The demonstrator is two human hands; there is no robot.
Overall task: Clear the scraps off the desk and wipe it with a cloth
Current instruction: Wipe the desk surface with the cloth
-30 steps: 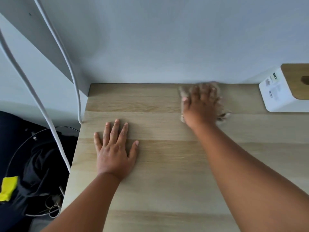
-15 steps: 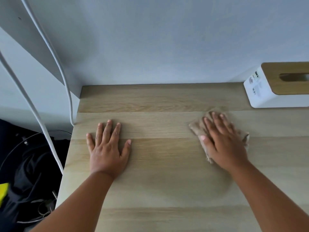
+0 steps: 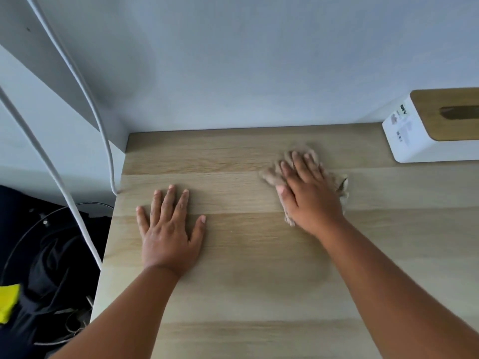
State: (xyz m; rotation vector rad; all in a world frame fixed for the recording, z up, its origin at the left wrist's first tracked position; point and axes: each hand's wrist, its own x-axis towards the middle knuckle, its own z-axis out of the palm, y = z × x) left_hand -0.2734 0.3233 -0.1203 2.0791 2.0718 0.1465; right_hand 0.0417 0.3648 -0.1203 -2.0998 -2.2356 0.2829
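- The desk (image 3: 259,294) is made of light wood and sits right up against a pale wall (image 3: 259,60).
- The left hand (image 3: 169,229) lies flat on the desk with its palm down. Its fingers are straight and spread apart, and it holds nothing.
- The right hand (image 3: 308,193) presses down on a tan cloth (image 3: 272,177). Its fingers are stretched out on top of the cloth, not curled around it.
- The cloth is crumpled and lies on the desk toward the back, to the right of the left hand. Bits of it stick out on both sides of the right hand. It looks blurry.
- A white box (image 3: 414,136) with a wooden top stands at the back right of the desk, near the wall. The top has a dark slot in it. The box is close to the cloth but does not touch it.
- Two white cables (image 3: 85,81) hang down beside the left edge of the desk.
- Down on the left, past the desk edge, there are dark things and something yellow (image 3: 7,301). I cannot tell what they are.
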